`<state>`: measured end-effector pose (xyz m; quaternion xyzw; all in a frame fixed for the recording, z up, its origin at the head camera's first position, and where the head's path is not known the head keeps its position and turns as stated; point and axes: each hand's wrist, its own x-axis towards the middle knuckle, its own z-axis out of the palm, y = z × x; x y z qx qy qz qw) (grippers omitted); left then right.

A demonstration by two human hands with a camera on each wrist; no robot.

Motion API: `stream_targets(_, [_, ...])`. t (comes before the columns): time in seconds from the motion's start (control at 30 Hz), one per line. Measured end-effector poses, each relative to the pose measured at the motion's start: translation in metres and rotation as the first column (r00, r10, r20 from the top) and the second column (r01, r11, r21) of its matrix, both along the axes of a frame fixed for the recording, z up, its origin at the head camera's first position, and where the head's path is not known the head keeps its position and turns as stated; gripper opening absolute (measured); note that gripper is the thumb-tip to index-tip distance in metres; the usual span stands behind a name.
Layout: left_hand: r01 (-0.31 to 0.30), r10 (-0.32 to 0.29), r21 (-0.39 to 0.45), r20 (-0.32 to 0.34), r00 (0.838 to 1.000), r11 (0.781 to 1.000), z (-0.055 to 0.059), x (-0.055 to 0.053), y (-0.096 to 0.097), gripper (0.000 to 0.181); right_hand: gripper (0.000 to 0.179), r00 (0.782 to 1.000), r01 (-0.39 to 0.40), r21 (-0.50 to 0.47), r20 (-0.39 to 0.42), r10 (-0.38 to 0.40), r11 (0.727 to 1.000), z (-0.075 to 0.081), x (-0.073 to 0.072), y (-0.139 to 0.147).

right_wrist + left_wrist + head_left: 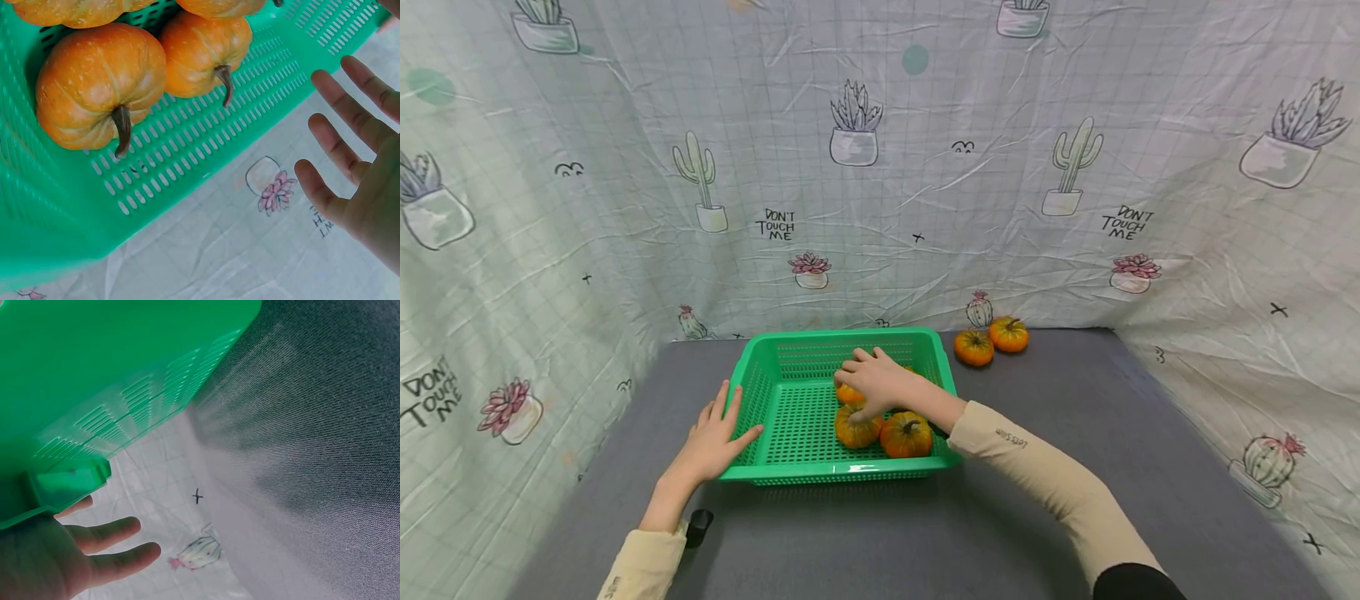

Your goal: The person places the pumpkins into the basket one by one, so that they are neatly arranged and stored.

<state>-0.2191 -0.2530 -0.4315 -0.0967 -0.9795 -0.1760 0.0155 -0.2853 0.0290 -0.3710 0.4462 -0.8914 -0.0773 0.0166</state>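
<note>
A green plastic basket [797, 417] with slotted walls holds several small orange pumpkins [906, 435] in its right half. My left hand [709, 442] rests along the basket's left rim, fingers spread and straight. In the left wrist view, the palm lies against the rim and the fingertips [147, 552] extend past it. My right hand [883, 383] reaches over the pumpkins and partly hides those behind. Its fingers [334, 147] are spread with nothing between them in the right wrist view, beside the basket wall and a stemmed pumpkin [206, 53].
Two more pumpkins, one nearer [973, 348] and one farther [1008, 334], sit on the grey table [1045, 417] right of the basket's far corner. A printed cloth [910, 192] with cactus drawings hangs behind and at both sides. A black device [698, 527] is at my left wrist.
</note>
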Motion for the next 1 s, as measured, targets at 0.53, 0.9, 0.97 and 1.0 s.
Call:
stream_targets(0.53, [0.002,-0.002,0.000,-0.001,1.000,1.000,0.000,-0.002,0.000,0.084,0.053,0.994,-0.033,-0.011,-0.105,0.032,0.999,0.032,0.014,0.021])
stream_targets(0.9, [0.002,-0.002,0.008,-0.001,1.000,1.000,0.000,0.000,-0.001,0.084,0.047,0.998,-0.029,-0.111,-0.066,0.022,0.993,0.036,0.024,0.047])
stream_targets(0.97, [0.001,-0.001,0.008,0.000,1.000,1.000,0.000,0.000,-0.001,0.084,0.045,0.998,-0.023,-0.134,-0.059,0.015,0.991,0.034,0.024,0.053])
stream_targets(1.0, [0.001,-0.001,0.008,0.000,1.000,1.000,0.000,0.000,-0.001,0.084,0.043,0.998,-0.020,-0.145,-0.056,0.011,0.989,0.032,0.024,0.056])
